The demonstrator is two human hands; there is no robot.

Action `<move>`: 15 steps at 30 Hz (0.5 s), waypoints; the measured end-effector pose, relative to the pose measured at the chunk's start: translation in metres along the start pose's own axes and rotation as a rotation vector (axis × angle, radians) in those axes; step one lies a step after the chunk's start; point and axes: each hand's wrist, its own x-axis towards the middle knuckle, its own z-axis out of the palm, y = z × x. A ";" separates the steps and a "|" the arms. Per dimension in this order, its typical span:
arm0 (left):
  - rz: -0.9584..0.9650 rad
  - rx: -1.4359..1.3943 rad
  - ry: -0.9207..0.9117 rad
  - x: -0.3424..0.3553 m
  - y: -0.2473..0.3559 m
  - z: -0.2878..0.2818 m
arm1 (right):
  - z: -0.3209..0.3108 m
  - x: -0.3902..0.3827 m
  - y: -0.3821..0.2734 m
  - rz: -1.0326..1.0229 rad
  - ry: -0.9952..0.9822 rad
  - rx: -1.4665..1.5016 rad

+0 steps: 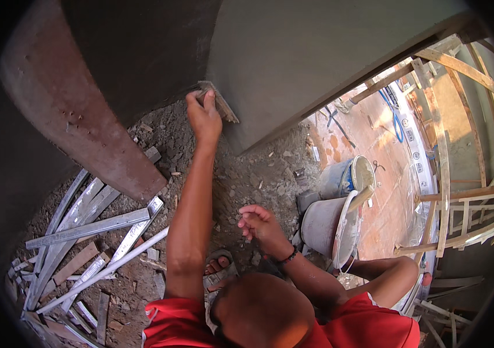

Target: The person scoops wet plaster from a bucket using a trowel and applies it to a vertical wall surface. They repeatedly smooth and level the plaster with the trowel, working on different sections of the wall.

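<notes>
Dark wall (136,52) top left, rubble-strewn dirt floor (276,174) below. Timber frames (443,168) right, sunlight on tan wall (451,107) behind.

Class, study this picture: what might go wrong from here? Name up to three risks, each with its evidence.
1. The hand float in the left hand could gouge the grey wall if its edge tilts in.
2. The sandalled foot might slip on the loose rubble.
3. The bent right leg, close to the nearer bucket, might knock it.
</notes>
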 end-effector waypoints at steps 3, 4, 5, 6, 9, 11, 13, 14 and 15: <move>-0.288 -0.223 -0.170 -0.073 0.010 -0.039 | -0.008 0.008 -0.005 -0.030 0.034 0.119; -0.380 -0.393 -0.299 -0.098 0.012 -0.051 | -0.013 0.012 -0.005 -0.020 0.052 0.174; -0.491 -0.545 -0.397 -0.121 0.015 -0.063 | -0.019 0.018 -0.005 -0.002 -0.007 0.287; -0.517 -0.556 -0.493 -0.138 0.016 -0.072 | -0.024 0.024 -0.005 0.024 -0.068 0.401; -0.679 -0.607 -0.732 -0.161 0.021 -0.088 | -0.034 0.040 0.003 0.090 -0.291 0.625; -0.773 -0.584 -0.807 -0.156 0.023 -0.088 | -0.033 0.044 0.011 -0.020 -0.649 0.770; -0.726 -0.501 -0.895 -0.148 0.024 -0.081 | -0.028 0.043 0.020 -0.061 -0.743 0.889; -0.653 -0.514 -0.982 -0.144 0.024 -0.077 | -0.026 0.039 0.022 -0.045 -0.677 0.946; -0.596 -0.462 -0.986 -0.142 0.023 -0.072 | -0.025 0.035 0.023 -0.071 -0.689 0.996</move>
